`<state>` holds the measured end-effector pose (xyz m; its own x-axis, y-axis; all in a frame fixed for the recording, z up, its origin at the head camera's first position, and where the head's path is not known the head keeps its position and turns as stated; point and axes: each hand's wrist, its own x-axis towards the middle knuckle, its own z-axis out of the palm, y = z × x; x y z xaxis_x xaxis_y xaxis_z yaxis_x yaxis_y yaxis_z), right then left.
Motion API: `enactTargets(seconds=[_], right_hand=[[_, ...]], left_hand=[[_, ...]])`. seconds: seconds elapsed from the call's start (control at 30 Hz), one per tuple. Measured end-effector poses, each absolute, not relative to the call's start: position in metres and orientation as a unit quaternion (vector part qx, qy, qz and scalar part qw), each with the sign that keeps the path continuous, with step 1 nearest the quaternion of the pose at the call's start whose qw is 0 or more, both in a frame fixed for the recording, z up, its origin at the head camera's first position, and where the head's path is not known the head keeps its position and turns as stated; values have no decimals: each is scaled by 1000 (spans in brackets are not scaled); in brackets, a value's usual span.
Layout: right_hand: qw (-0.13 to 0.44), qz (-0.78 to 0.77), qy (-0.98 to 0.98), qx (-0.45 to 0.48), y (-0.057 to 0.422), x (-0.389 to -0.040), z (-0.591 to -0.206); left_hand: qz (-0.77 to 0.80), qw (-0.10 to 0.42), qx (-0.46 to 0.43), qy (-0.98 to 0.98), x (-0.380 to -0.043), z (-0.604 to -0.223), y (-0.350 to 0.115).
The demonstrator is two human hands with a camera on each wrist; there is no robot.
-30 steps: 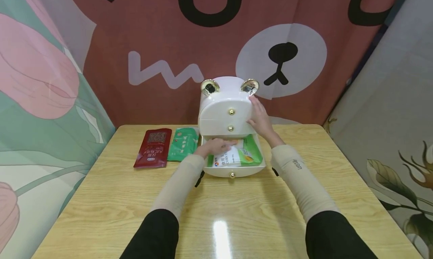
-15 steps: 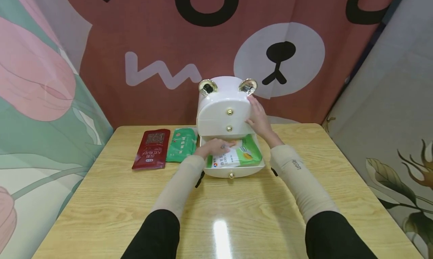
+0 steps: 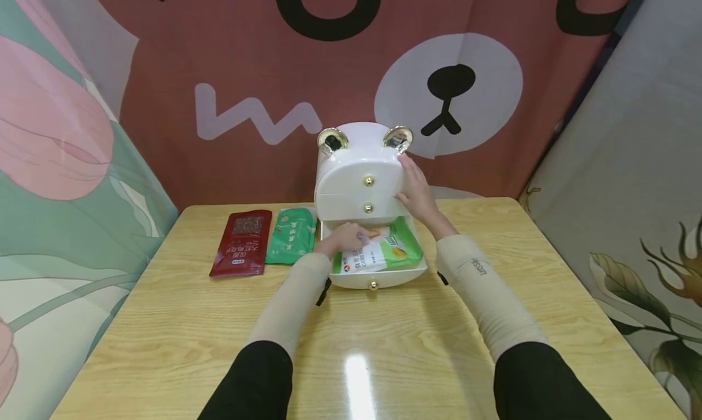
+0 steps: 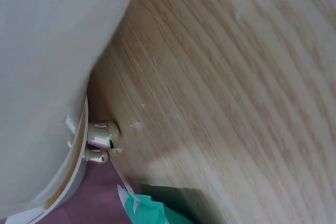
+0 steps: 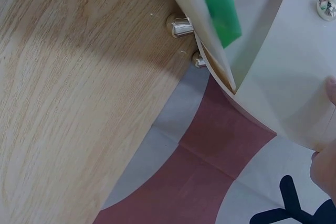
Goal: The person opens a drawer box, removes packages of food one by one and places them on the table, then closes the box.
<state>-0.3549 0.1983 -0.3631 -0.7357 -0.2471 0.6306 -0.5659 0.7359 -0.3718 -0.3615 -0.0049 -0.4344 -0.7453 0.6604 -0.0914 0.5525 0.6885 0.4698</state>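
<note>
A small white chest of drawers (image 3: 355,203) with gold ears and gold knobs stands at the table's back, its bottom drawer (image 3: 378,280) pulled out. In that drawer lies a green-and-white packet of corn starch (image 3: 392,249). My left hand (image 3: 351,237) reaches over the drawer's left side and rests on the packet, its fingers fairly straight. My right hand (image 3: 419,194) lies against the chest's right front edge, fingertips just under the right ear and thumb on the front. In the right wrist view, the thumb (image 5: 331,88) touches the white front.
Left of the chest, a green pouch (image 3: 292,236) and a dark red pouch (image 3: 240,243) lie side by side on the wooden table (image 3: 417,347). Behind the table's back edge hangs a curtain (image 3: 258,176) with a bear print. The chest stands on short gold feet (image 4: 102,135).
The head view has shifted slightly, so the whole scene sits a little further left. Both hands keep their places on the packet and the chest.
</note>
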Motion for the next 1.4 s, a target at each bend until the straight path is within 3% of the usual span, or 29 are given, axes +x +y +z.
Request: enactTargets(seconds=[0.63,0.87,1.4], right_hand=[[276,288,-893,208,196,-352,-361],[271,285,-897,203,196,-351,-362],[267,285,-898,203,196,-351,-363]], left_hand=[[212,88,334,914,-356,-426,-1],[276,59,379,881,-362,-424,1],[276,84,366,885,-360,-407,-1]])
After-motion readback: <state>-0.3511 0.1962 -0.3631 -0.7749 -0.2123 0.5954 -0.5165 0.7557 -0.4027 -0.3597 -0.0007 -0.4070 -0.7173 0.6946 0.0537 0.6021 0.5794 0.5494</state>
